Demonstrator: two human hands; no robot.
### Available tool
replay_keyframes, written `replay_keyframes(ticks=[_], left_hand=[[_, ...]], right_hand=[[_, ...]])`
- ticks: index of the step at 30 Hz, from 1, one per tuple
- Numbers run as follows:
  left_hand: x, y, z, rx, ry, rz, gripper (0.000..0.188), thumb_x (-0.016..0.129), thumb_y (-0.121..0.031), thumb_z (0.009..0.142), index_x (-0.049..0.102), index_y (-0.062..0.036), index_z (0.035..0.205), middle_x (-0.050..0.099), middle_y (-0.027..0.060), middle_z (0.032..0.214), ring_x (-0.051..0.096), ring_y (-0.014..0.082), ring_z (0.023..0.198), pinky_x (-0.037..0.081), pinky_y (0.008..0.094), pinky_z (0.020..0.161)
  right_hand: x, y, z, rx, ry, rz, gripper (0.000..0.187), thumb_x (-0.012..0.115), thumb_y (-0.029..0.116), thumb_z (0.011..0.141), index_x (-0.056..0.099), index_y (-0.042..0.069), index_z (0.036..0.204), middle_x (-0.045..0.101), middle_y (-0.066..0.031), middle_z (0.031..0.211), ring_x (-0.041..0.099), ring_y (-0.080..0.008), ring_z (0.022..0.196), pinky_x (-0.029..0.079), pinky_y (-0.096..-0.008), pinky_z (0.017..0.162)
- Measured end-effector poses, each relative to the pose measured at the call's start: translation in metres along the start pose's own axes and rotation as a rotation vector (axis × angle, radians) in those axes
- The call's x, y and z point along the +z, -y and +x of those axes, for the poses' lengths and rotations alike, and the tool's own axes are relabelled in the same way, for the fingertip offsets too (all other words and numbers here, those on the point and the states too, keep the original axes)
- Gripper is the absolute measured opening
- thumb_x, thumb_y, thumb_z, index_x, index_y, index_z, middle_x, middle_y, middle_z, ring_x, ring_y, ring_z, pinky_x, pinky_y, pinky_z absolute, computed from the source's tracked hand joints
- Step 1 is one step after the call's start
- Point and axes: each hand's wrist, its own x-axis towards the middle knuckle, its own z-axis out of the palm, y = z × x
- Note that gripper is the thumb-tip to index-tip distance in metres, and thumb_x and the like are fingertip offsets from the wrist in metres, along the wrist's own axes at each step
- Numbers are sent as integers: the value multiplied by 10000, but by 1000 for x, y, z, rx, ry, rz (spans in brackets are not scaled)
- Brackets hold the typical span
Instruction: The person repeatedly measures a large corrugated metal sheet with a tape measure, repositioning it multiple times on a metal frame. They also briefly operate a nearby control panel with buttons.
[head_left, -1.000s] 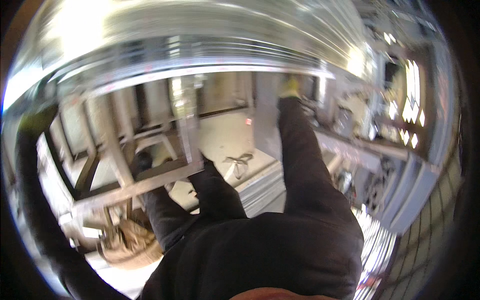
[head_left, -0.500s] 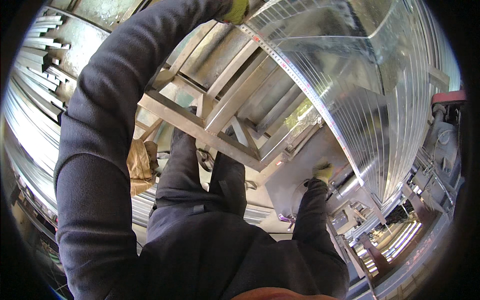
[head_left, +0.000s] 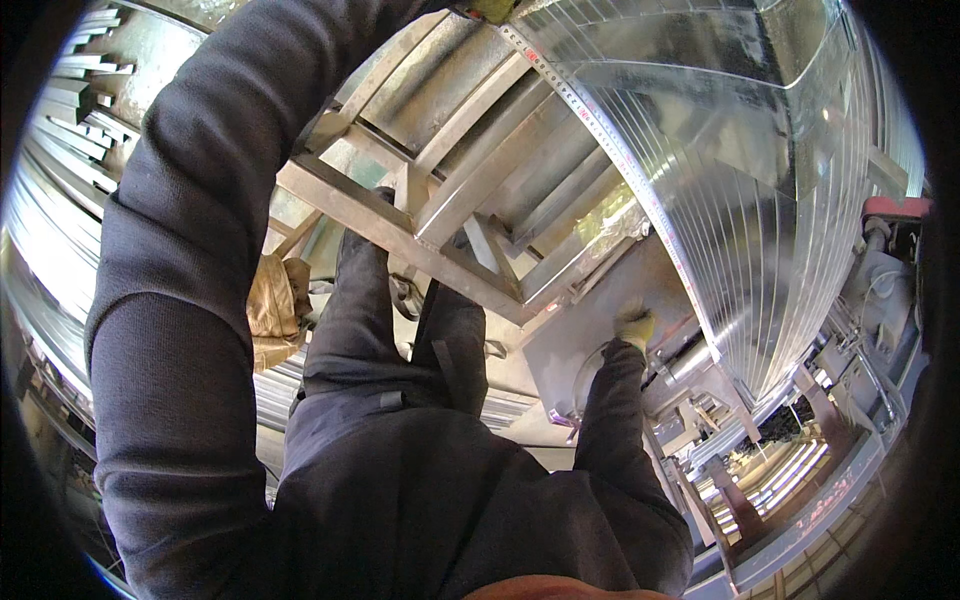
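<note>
A yellow-green work glove covers my left hand (head_left: 492,9), which the top edge of the picture cuts off. It is at the far end of a broad row of shiny metal lengths (head_left: 745,230), and its fingers are hidden. Along the near edge of that row runs a white tape measure (head_left: 612,150), starting beside my left hand. My right hand (head_left: 636,328), gloved too, is closed above a grey metal machine plate (head_left: 570,345), below the tape's lower stretch. What it grips, if anything, cannot be made out.
A welded frame of square metal tubes (head_left: 400,240) stands before my legs. Stacked metal profiles (head_left: 60,185) lie at the left. A brown cloth or bag (head_left: 275,310) hangs by my leg. Machine parts (head_left: 885,290) with a red top piece crowd the right side.
The view has shifted slightly, so the metal row and tape sit a little differently in it. My left hand shows less at the top edge; my right hand stays closed over the plate.
</note>
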Motion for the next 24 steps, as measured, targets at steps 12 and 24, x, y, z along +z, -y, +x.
replay_keyframes(ticks=[12,24], left_hand=[[-2,3,1,-23,19,37,331,601,-338,852,779,-98,994,747,176,991,702,351,926,534,457,839],[-7,6,3,-38,39,64,334,607,-342,852,777,-91,991,747,179,979,703,351,911,533,456,832]], right_hand=[[98,2,-57,-75,257,75,426,476,370,1071,587,50,1330,635,-82,1353,617,-213,1207,521,-382,1001],[146,26,-41,182,823,266,270,558,241,1047,655,27,1181,718,-54,1168,658,-165,1010,527,-302,864]])
